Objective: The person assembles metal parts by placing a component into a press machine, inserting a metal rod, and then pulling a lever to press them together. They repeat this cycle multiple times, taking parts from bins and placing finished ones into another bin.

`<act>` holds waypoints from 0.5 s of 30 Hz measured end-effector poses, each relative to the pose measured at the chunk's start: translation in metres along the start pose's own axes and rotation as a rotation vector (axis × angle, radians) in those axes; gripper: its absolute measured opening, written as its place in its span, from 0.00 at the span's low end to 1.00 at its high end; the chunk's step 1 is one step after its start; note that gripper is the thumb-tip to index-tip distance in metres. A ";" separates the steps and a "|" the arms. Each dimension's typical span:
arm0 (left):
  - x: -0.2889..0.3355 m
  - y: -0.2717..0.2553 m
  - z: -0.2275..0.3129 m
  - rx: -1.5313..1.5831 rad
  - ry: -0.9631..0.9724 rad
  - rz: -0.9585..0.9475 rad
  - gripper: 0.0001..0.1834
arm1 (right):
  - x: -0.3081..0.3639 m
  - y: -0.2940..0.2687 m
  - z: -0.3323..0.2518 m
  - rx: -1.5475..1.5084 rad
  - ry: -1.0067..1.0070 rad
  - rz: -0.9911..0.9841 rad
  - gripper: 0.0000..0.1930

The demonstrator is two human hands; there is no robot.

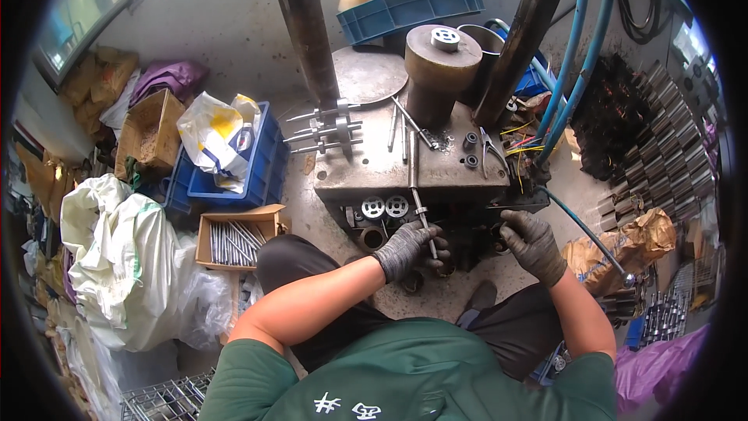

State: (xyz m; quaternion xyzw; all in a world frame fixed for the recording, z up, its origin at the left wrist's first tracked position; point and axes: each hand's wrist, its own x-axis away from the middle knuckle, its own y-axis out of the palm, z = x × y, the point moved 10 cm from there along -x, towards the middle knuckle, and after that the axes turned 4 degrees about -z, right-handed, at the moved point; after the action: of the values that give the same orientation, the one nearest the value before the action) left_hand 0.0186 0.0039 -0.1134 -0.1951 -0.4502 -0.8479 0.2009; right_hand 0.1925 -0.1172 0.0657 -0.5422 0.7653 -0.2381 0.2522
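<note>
My left hand (407, 251), in a grey work glove, is closed around a slim metal shaft (421, 218) with a collar partway along it. The shaft points away from me, its far part over the front edge of the steel machine table (343, 175). My right hand (536, 246), gloved too, is raised to the right of the shaft, apart from it. Its fingers are curled together, and whatever they may hold cannot be made out. Several more metal rods (393, 126) lie on the table, near pliers (489, 152) and two small dark bushings (471, 140).
Two round slotted metal discs (373, 206) sit below the table's front edge. A cardboard box of rods (234, 243) and a blue crate (269, 160) stand left. Thick steel columns (300, 23) rise behind. Blue hoses (580, 54) hang right, near stacked metal cylinders (654, 148).
</note>
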 end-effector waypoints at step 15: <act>-0.035 -0.003 0.053 -0.219 0.276 -0.001 0.18 | 0.098 -0.165 -0.080 0.932 0.096 0.130 0.13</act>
State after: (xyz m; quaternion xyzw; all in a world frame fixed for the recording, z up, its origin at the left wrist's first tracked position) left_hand 0.0545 0.0557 -0.1054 -0.0972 -0.3235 -0.9106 0.2382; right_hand 0.2297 -0.2521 0.2194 -0.3105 0.6202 -0.5648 0.4472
